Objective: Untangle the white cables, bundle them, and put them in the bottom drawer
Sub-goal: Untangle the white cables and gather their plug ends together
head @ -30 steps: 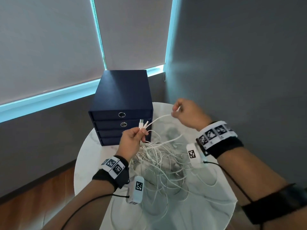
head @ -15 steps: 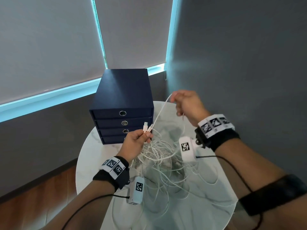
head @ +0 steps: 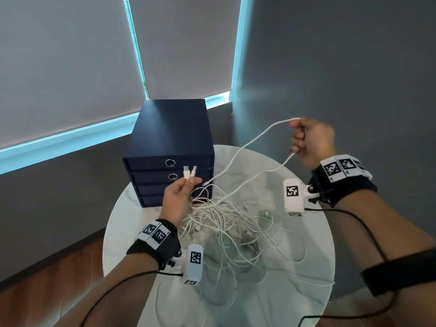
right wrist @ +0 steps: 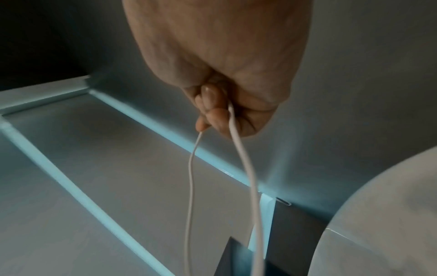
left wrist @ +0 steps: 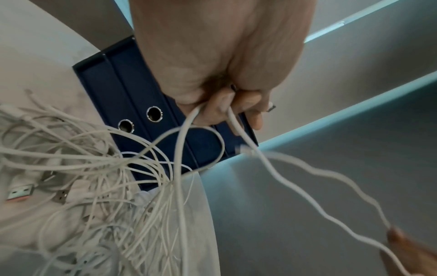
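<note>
- Pinching two white connector ends between thumb and fingertips, the left hand is raised above the near edge of the white cables, in front of the drawer unit's lower drawers.
- In the left wrist view, two cable strands run out from under the curled fingers of the left hand; one drops into the tangle, the other stretches off toward the right hand.
- The right hand is lifted well above the round white table, off to the right of the drawer unit, its fingers curled round a loop of one white cable.
- The right wrist view shows two strands hanging down from that closed right hand, held between fingers and palm.
- From the right hand, one strand sags down toward the left hand and the other runs down into the pile.
- The rest of the white cables lie in a loose tangle on the table between the two forearms, just in front of the dark blue drawer unit.
- All the drawers visible are closed, and the bottom drawer is partly hidden behind the left hand.
</note>
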`<state>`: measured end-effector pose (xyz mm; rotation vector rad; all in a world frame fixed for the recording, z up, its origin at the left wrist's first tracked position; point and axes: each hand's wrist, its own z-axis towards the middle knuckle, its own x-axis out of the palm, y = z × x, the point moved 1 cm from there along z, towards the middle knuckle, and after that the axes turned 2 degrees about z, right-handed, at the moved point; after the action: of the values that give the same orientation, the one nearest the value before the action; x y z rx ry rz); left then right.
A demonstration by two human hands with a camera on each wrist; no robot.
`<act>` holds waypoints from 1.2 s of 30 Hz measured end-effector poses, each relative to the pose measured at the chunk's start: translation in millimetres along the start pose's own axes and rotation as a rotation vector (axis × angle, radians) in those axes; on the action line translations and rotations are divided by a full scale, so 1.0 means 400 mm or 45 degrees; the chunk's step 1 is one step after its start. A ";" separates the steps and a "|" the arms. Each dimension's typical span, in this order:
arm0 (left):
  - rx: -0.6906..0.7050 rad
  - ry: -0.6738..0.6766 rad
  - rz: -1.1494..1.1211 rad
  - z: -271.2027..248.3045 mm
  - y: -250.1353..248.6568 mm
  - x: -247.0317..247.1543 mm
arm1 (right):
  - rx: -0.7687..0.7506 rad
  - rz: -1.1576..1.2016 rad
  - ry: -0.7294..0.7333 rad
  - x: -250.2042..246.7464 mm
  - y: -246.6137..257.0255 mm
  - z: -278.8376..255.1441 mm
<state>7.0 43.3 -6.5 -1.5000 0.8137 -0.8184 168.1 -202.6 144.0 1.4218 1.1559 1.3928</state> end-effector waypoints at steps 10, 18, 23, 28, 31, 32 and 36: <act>0.034 -0.153 -0.251 0.021 -0.037 -0.018 | 0.399 -0.108 -0.624 -0.316 -0.134 0.068; 0.008 0.161 -0.471 0.000 -0.081 0.057 | 0.403 -1.526 -0.311 -0.340 -0.289 -0.013; -0.004 0.289 -0.461 -0.012 -0.093 0.127 | 0.076 -1.001 0.659 -0.022 -0.312 -0.123; -0.030 0.175 -0.528 -0.003 -0.109 0.114 | -0.046 -0.993 1.018 0.117 -0.378 -0.257; -0.075 0.116 -0.589 0.014 -0.102 0.049 | -0.222 -1.239 0.963 0.067 -0.408 -0.251; -0.098 0.096 -0.607 0.020 -0.094 0.024 | -0.250 -1.363 0.984 0.039 -0.415 -0.240; -0.160 0.042 -0.567 0.037 -0.063 -0.058 | -0.143 -1.774 0.954 -0.114 -0.420 -0.177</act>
<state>8.8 72.5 16.4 -1.8169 0.5672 -1.1371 87.7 -208.7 -25.7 -0.2361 1.8914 0.8333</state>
